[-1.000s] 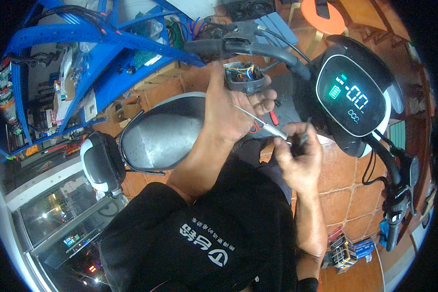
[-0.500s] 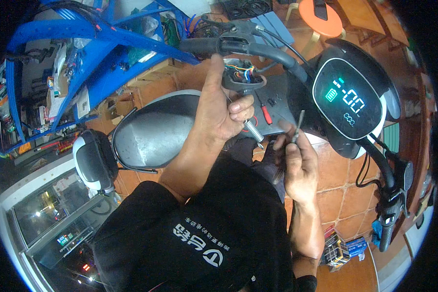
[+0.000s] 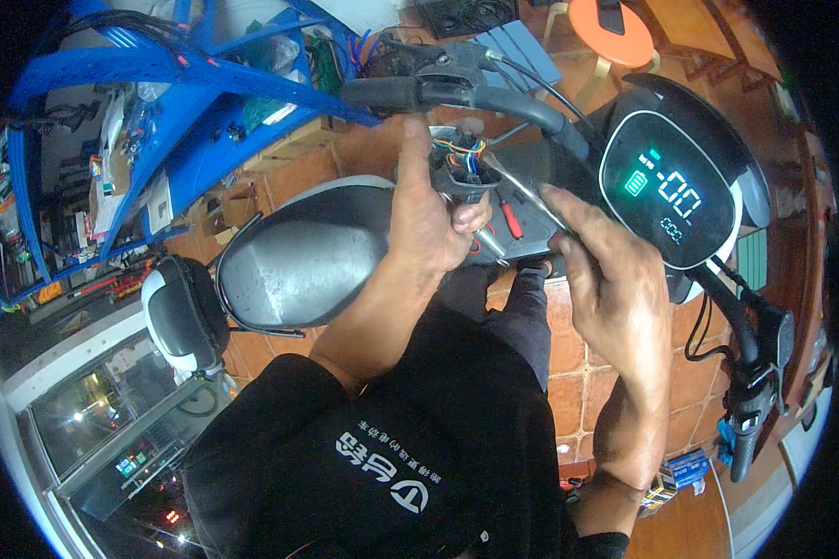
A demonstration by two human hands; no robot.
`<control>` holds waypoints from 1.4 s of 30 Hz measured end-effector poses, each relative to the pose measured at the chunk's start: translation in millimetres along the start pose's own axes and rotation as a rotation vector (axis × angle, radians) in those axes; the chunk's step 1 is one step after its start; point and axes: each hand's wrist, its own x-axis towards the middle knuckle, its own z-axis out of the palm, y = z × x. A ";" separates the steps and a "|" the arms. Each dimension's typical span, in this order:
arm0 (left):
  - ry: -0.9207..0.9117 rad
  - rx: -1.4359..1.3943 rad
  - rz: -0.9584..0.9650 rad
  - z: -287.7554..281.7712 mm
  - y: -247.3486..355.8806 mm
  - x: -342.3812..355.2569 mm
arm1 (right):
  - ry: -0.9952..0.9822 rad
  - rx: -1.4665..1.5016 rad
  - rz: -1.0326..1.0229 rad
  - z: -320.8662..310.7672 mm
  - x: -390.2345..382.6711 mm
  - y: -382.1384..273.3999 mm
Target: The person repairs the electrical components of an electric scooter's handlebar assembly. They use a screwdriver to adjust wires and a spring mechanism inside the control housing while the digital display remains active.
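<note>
My left hand (image 3: pixel 424 214) is closed round a dark handlebar switch housing (image 3: pixel 466 189), its thumb pointing up along the side. The housing's open side shows several thin coloured wires (image 3: pixel 463 154). My right hand (image 3: pixel 615 270) pinches slim silver tweezers (image 3: pixel 529 193), blurred by motion, whose tip reaches the right side of the wires; I cannot tell whether it touches them. Below the left fingers a metal spring (image 3: pixel 491 246) shows in part. A red-handled screwdriver (image 3: pixel 511 220) lies on the scooter's dark footboard (image 3: pixel 536 228).
The scooter's handlebar (image 3: pixel 522 100) runs above the housing to the lit display (image 3: pixel 667 191). Its seat (image 3: pixel 298 252) is at left, before a blue shelf rack (image 3: pixel 168 154) full of parts. An orange stool (image 3: pixel 611 33) stands far right; small boxes (image 3: pixel 685 470) lie lower right.
My right hand has moved up and to the right, turning so the tweezers now point at the wires. The left hand has shifted slightly right and down with the housing, tilting it.
</note>
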 end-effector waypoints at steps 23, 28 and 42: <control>-0.144 -0.116 0.215 -40.1 -8.9 27.3 | -0.237 -0.269 -0.146 -3.4 55.0 3.6; -0.223 -0.127 0.204 -50.0 -8.6 37.3 | -0.189 -0.372 -0.135 1.5 56.7 1.3; -0.174 -0.289 0.112 -47.0 -7.5 38.3 | -0.222 -0.391 -0.276 0.5 80.3 11.6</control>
